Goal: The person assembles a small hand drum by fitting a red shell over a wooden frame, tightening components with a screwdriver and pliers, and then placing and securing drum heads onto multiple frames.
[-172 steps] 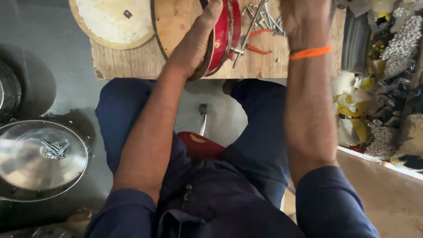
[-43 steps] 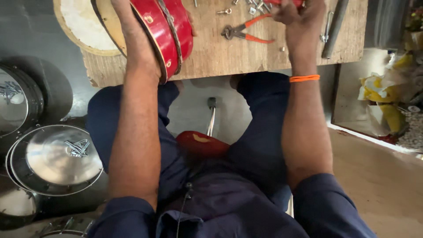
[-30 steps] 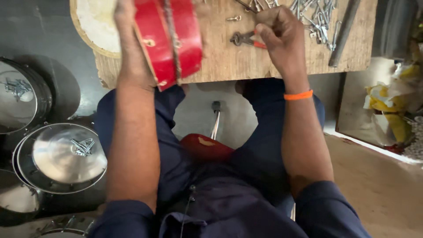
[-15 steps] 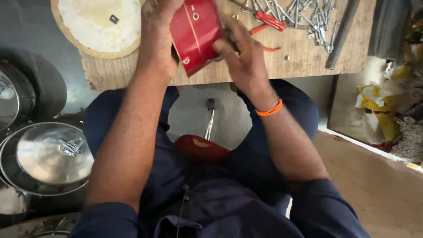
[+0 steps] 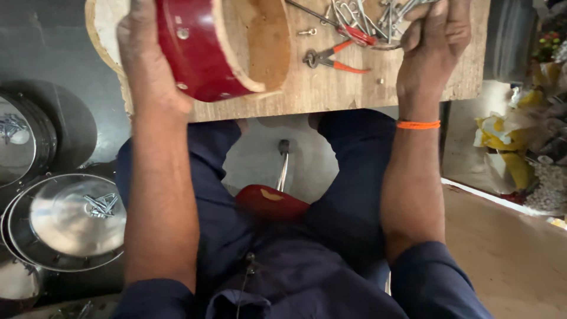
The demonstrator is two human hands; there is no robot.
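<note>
The red-lacquered round wooden drum shell (image 5: 207, 50) is clamped under the left hand (image 5: 147, 65) on the wooden table (image 5: 331, 88). It is judged rigid, light and glossy-slippery, best gripped at its rim. The right hand (image 5: 434, 44) is closed on metal hooks (image 5: 366, 15); orange-handled pliers (image 5: 328, 57) lie just left of it.

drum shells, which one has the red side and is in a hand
The red drum shell on the wooden board, gripped by the left hand. The shiny metal shells lie on the dark floor at the left, untouched and without red.
</note>
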